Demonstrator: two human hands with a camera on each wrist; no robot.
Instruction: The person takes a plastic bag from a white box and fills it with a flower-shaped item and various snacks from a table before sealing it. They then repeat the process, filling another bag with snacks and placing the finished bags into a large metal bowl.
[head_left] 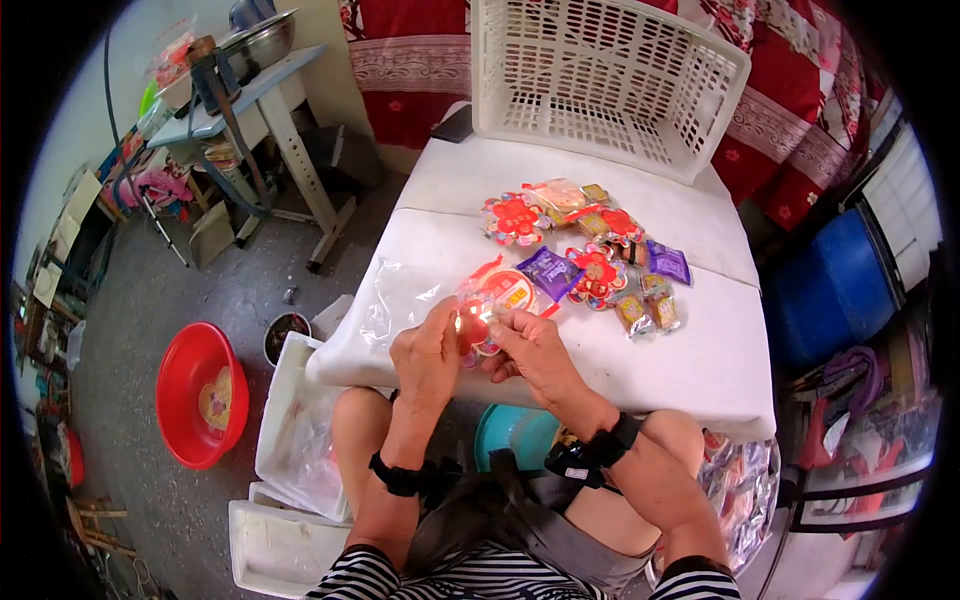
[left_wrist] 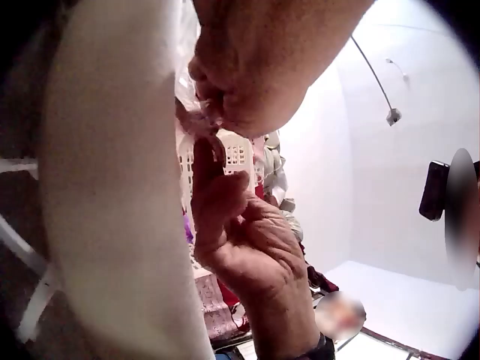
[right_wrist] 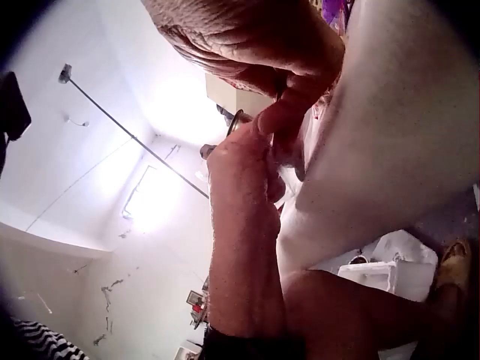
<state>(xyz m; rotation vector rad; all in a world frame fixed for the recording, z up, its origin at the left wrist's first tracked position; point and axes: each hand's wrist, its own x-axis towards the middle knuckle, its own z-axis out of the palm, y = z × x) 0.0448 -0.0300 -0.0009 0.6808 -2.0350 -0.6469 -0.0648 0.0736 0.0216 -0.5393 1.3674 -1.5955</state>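
Over the near edge of the white-covered table, my left hand (head_left: 425,350) and my right hand (head_left: 540,350) meet at a small red packet (head_left: 472,330) in shiny clear wrapping. Fingers of both hands pinch it, left hand on its left side, right hand on its upper right. Just beyond lies a round red-and-white package (head_left: 508,290), with a purple snack packet (head_left: 551,272) beside it. In the left wrist view, the right hand (left_wrist: 251,240) reaches up toward the left hand (left_wrist: 262,67); the fingers cover most of the packet.
Red flower-shaped packets (head_left: 598,277), wrapped biscuits (head_left: 648,305) and another purple packet (head_left: 668,262) lie farther back. Clear plastic bags (head_left: 395,300) cover the left side. A white crate (head_left: 610,70) lies tipped at the back. A red basin (head_left: 172,390) and white foam boxes (head_left: 280,540) stand on the floor.
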